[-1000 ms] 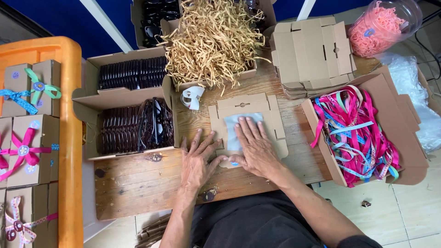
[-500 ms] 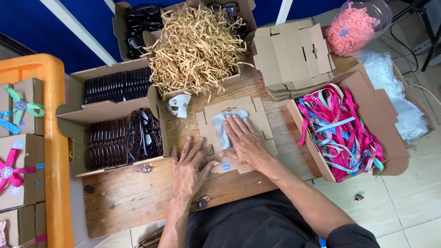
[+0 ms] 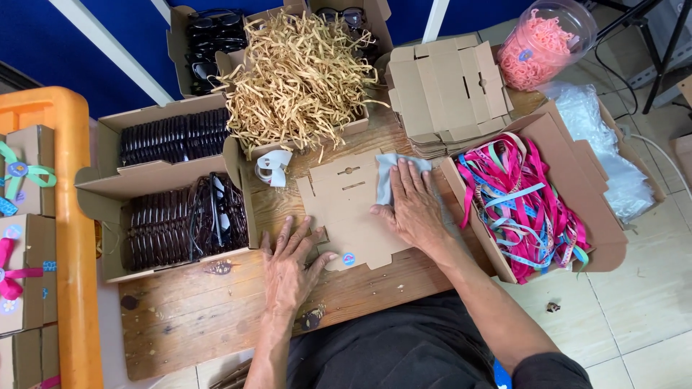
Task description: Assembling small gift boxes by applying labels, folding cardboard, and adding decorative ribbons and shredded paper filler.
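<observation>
A flat unfolded cardboard box blank (image 3: pixel 348 209) lies on the wooden table (image 3: pixel 187 317). My left hand (image 3: pixel 290 266) rests flat with spread fingers on the table at the blank's lower left edge. My right hand (image 3: pixel 413 205) presses flat on a pale blue-grey cloth (image 3: pixel 386 176) at the blank's right side. A small round sticker (image 3: pixel 348 258) sits on the blank's lower flap.
A box of tan paper shreds (image 3: pixel 299 72) stands behind. Two boxes of dark sunglasses (image 3: pixel 180 216) are at left, a box of pink ribbons (image 3: pixel 519 205) at right, a stack of flat box blanks (image 3: pixel 447 94) behind it, and a tape roll (image 3: pixel 272 167).
My right hand has slid the cloth from the blank's middle toward its right edge. The camera view has shifted, so everything sits lower and further left in frame.
</observation>
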